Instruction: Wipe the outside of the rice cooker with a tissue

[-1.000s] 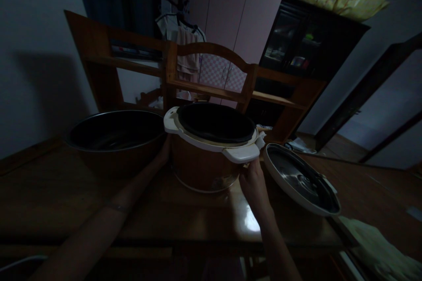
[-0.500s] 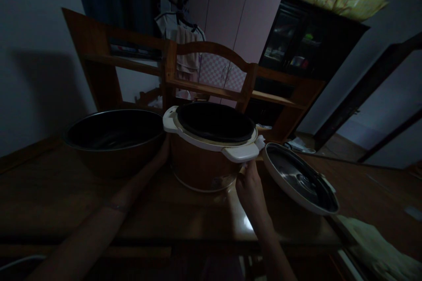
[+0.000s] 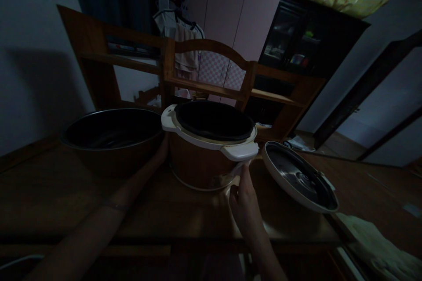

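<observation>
A rice cooker [image 3: 194, 162] with a brown body, white rim and white side handles stands lidless on the wooden table, its dark inside showing. My left hand [image 3: 161, 151] is against its left side, below the left handle; the fingers are hidden. On the right, below the other handle, my right hand [image 3: 244, 195] is closed with a thin white cloth [image 3: 238, 169] at its fingertips, touching the cooker's side. Whether it is fabric or tissue I cannot tell. A wide dark bowl [image 3: 112, 158] stands left of the cooker. The round lid [image 3: 300, 180] lies inside-up to the right.
A wooden frame with shelves [image 3: 211, 88] rises behind the cooker. Pale fabric [image 3: 372, 241] lies at the lower right. The table's front edge [image 3: 184, 239] runs close to my forearms. A dark cabinet [image 3: 296, 44] stands farther back.
My right hand has moved slightly left and down along the cooker's side, and the white cloth has shifted from beside the right handle to below it. My left hand stays at the left side.
</observation>
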A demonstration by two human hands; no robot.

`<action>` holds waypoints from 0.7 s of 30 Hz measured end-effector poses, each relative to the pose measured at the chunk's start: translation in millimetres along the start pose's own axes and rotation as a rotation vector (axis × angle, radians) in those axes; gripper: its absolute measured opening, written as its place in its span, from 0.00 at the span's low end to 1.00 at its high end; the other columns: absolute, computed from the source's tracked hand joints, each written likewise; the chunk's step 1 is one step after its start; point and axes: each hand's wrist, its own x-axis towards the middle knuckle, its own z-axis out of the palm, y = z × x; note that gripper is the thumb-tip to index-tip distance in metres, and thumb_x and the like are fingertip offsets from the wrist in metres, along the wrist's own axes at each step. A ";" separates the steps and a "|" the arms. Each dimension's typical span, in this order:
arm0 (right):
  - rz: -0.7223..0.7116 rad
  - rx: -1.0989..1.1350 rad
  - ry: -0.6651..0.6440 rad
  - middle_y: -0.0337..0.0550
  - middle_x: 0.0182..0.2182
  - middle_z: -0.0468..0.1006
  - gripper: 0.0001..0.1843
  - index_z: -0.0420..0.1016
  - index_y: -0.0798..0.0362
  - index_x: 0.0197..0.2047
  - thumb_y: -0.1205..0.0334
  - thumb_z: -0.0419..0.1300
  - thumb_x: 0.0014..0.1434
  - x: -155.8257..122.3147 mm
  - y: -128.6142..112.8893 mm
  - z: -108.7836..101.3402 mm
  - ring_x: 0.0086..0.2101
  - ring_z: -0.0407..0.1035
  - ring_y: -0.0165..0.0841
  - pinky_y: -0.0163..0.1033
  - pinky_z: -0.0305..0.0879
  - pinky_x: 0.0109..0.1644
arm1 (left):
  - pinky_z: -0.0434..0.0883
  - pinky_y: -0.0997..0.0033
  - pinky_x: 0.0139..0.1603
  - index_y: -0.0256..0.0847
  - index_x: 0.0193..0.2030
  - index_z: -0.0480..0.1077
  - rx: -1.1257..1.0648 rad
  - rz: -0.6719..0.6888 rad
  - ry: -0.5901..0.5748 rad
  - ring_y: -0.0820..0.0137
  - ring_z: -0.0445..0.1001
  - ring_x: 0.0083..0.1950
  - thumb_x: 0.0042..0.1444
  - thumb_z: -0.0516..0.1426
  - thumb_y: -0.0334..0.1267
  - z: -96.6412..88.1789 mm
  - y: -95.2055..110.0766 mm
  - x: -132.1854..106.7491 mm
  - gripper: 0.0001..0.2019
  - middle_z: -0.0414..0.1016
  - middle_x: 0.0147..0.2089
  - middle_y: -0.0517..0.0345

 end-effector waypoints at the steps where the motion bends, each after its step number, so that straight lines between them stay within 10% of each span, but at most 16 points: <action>1: -0.001 -0.001 -0.005 0.51 0.71 0.44 0.45 0.31 0.55 0.73 0.76 0.48 0.57 -2.8 -0.2 1.7 0.70 0.39 0.40 0.51 0.46 0.70 | 0.54 0.61 0.72 0.42 0.57 0.70 -0.007 0.002 -0.013 0.61 0.60 0.69 0.62 0.50 0.53 0.6 0.9 -0.6 0.24 0.66 0.66 0.58; 21: -0.319 -0.264 -0.007 0.54 0.71 0.22 0.51 0.25 0.61 0.73 0.78 0.49 0.52 -30.0 -18.7 58.1 0.69 0.25 0.54 0.69 0.46 0.67 | 0.57 0.63 0.71 0.44 0.59 0.70 -0.020 -0.004 -0.006 0.63 0.57 0.70 0.61 0.50 0.54 1.0 2.6 -4.5 0.25 0.67 0.65 0.58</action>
